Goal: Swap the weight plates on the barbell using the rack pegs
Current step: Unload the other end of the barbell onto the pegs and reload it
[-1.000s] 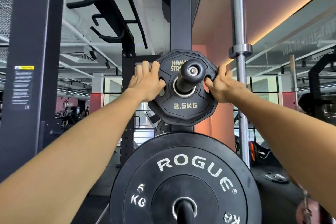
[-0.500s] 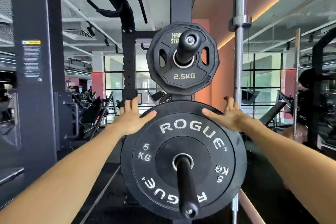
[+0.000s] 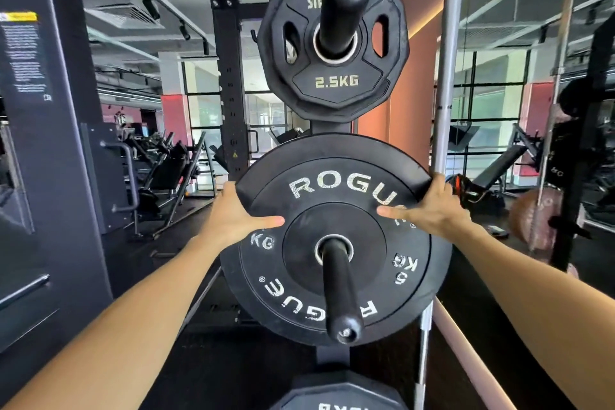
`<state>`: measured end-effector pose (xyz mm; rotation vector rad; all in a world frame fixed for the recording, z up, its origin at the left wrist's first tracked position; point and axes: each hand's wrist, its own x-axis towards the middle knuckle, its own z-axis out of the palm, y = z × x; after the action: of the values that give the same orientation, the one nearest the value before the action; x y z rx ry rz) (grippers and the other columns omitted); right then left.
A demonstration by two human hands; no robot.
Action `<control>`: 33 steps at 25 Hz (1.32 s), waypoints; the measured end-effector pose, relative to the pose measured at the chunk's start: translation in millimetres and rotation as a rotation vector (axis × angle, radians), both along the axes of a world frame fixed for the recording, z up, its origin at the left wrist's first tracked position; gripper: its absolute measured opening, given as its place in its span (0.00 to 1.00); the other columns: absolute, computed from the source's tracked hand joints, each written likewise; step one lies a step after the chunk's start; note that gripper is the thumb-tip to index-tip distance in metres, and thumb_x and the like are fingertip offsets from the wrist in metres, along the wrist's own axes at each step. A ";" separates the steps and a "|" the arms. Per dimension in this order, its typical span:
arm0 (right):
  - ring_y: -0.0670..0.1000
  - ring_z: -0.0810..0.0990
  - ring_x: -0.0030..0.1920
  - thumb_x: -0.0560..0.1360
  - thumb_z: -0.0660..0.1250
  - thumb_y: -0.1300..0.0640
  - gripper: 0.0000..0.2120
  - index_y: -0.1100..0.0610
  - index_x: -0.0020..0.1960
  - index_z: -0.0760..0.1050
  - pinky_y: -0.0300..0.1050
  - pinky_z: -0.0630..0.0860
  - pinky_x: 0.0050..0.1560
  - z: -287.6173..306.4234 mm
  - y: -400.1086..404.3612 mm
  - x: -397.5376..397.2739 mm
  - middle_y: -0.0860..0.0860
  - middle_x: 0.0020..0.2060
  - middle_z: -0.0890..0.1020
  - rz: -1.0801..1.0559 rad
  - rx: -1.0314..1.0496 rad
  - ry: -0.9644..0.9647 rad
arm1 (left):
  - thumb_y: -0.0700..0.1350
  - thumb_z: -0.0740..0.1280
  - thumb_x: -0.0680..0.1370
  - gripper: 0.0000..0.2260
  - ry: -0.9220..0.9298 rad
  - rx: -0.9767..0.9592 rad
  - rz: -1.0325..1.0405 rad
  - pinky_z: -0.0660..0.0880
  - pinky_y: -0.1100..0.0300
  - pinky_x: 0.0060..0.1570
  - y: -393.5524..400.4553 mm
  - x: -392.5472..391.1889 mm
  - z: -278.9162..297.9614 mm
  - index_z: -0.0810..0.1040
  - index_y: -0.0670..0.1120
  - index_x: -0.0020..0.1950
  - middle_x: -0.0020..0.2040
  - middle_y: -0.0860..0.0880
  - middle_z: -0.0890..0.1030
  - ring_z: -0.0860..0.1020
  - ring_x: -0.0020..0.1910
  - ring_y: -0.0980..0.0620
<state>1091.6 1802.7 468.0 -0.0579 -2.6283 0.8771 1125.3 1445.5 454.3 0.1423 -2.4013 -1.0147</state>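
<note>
floor (image 3: 266,373): dark | windows (image 3: 206,100): gridded, bright | wall (image 3: 409,103): orange | benches (image 3: 169,173): left

Commercial gym, power rack (image 3: 229,83) with loaded plate pegs, incline benches (image 3: 173,173) behind, barbell (image 3: 447,83) standing upright

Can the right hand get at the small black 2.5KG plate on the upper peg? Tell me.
Probably yes. The right hand grips the black ROGUE bumper plate just below; nothing blocks the way up to the 2.5KG plate.
</note>
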 end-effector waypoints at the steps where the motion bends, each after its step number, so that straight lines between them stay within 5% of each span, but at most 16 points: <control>1: 0.62 0.65 0.71 0.43 0.73 0.23 0.67 0.58 0.71 0.55 0.65 0.65 0.68 -2.1 0.0 -2.6 0.58 0.70 0.65 0.009 -0.051 0.039 | 0.64 0.83 0.52 0.47 0.016 0.016 -0.007 0.72 0.52 0.54 0.2 -3.1 -2.0 0.63 0.50 0.61 0.62 0.50 0.72 0.73 0.62 0.47; 4: 0.62 0.70 0.65 0.41 0.79 0.28 0.60 0.56 0.63 0.60 0.60 0.72 0.61 -9.6 2.7 -13.3 0.57 0.62 0.70 0.032 -0.135 0.135 | 0.61 0.84 0.52 0.48 0.071 0.017 -0.011 0.71 0.50 0.55 -0.9 -12.6 -11.0 0.62 0.49 0.61 0.63 0.48 0.71 0.72 0.62 0.47; 8: 0.52 0.76 0.50 0.37 0.81 0.32 0.53 0.51 0.54 0.62 0.48 0.73 0.46 -10.7 6.7 -24.2 0.43 0.46 0.74 0.103 -0.283 0.201 | 0.64 0.83 0.50 0.44 0.074 0.025 -0.009 0.72 0.49 0.49 -6.5 -17.0 -13.9 0.62 0.53 0.55 0.57 0.50 0.75 0.74 0.55 0.47; 12: 0.52 0.77 0.50 0.38 0.83 0.36 0.53 0.50 0.55 0.61 0.49 0.76 0.49 -10.1 6.4 -23.6 0.42 0.45 0.75 0.126 -0.337 0.179 | 0.64 0.83 0.49 0.45 0.073 0.024 -0.027 0.72 0.50 0.48 -4.9 -11.7 -9.4 0.61 0.54 0.55 0.51 0.57 0.72 0.74 0.54 0.49; 16: 0.49 0.76 0.46 0.39 0.82 0.36 0.52 0.51 0.54 0.61 0.42 0.71 0.44 -12.0 7.2 -6.4 0.40 0.43 0.73 0.107 -0.352 0.196 | 0.63 0.83 0.49 0.44 0.058 0.027 -0.030 0.71 0.51 0.49 -0.9 0.0 -6.8 0.61 0.54 0.55 0.55 0.52 0.73 0.73 0.54 0.49; 20: 0.38 0.74 0.37 0.40 0.83 0.37 0.50 0.50 0.53 0.62 0.32 0.67 0.31 -10.0 6.8 18.6 0.42 0.44 0.75 0.124 -0.343 0.194 | 0.63 0.83 0.50 0.45 0.051 0.036 -0.040 0.73 0.49 0.53 0.4 19.8 -9.6 0.60 0.55 0.56 0.58 0.52 0.74 0.73 0.57 0.48; 24: 0.39 0.75 0.34 0.42 0.84 0.40 0.48 0.51 0.52 0.61 0.27 0.68 0.21 -4.6 9.5 50.8 0.44 0.43 0.76 0.146 -0.349 0.195 | 0.62 0.83 0.50 0.46 0.066 0.053 -0.049 0.73 0.46 0.60 2.5 50.1 -11.2 0.59 0.54 0.58 0.60 0.52 0.74 0.74 0.60 0.47; 33: 0.38 0.74 0.29 0.41 0.83 0.37 0.50 0.53 0.54 0.64 0.28 0.65 0.24 -5.7 18.3 132.2 0.41 0.39 0.76 0.123 -0.310 0.193 | 0.61 0.84 0.52 0.45 0.057 0.051 -0.051 0.73 0.49 0.55 8.7 128.8 -13.3 0.60 0.52 0.56 0.58 0.51 0.75 0.74 0.57 0.48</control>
<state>1223.8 1821.0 462.3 0.1041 -2.3188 1.2596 1254.2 1454.2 441.0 0.0704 -2.3397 -1.0892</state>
